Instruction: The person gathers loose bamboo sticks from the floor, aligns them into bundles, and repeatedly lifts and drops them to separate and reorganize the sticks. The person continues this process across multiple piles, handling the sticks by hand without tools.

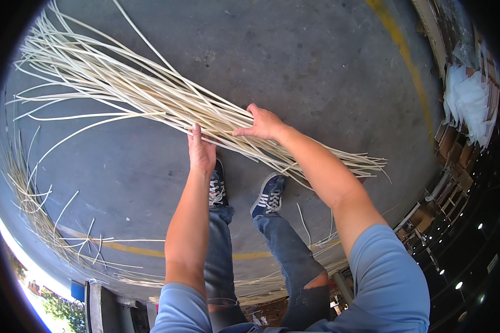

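Observation:
A long bundle of pale rattan canes [144, 83] slants across the view, from its splayed ends at upper left to its narrower ends at right. My left hand [202, 154] grips the bundle's near side, thumb up against it and fingers underneath, mostly hidden. Farther right, my right hand [265, 124] is wrapped over the top from the far side, with its thumb lying across the canes. Some loose canes curve away from the bundle at left. My shoes [270, 194] stand below the bundle on the grey floor.
More loose canes [36, 208] lie along the floor at far left and behind my feet. Yellow lines [408, 58] mark the floor. Stacked cartons [450, 147] and white plastic sheeting [465, 100] stand along the right side.

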`<state>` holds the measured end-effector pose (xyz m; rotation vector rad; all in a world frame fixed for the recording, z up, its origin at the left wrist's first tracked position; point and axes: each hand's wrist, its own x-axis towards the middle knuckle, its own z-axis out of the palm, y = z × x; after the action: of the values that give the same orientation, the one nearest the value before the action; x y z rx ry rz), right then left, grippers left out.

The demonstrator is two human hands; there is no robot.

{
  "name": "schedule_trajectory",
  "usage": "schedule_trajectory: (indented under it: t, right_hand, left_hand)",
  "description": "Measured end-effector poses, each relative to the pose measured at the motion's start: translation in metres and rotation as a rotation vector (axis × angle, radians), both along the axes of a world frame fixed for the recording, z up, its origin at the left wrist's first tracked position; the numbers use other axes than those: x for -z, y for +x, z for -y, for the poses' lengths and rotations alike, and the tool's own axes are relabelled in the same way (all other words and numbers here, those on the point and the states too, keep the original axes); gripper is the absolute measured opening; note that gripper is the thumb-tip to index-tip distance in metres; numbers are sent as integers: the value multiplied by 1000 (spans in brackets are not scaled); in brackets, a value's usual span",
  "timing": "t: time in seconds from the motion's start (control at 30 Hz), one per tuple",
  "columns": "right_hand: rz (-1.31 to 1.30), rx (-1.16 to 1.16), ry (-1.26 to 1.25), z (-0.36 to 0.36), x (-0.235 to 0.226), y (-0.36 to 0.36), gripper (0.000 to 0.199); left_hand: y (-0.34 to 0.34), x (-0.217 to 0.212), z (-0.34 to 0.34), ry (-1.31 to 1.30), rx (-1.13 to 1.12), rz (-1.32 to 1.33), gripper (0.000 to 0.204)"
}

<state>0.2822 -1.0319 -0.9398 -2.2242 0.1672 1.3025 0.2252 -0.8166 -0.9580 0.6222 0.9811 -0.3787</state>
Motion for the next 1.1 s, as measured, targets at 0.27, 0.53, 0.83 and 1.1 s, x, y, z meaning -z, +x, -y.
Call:
schedule_trajectory:
  t: [0.27, 0.53, 0.83, 1.1]
  right_hand:
    - [-177, -125, 121, -9, -14, -31, 113]
    - [-15, 24, 132, 0, -132, -49, 81]
    - [-62, -67, 124, 41, -439, -97, 86]
    - [64, -142, 27, 25, -672, -220, 86]
  left_hand:
    - [-8, -14, 41, 74, -11, 55, 96]
    - [-18, -110, 64, 55, -78, 44, 52]
    - [-74, -397, 100, -244, -182, -96, 59]
    - [-189, -613, 97, -325, -249, -70, 67]
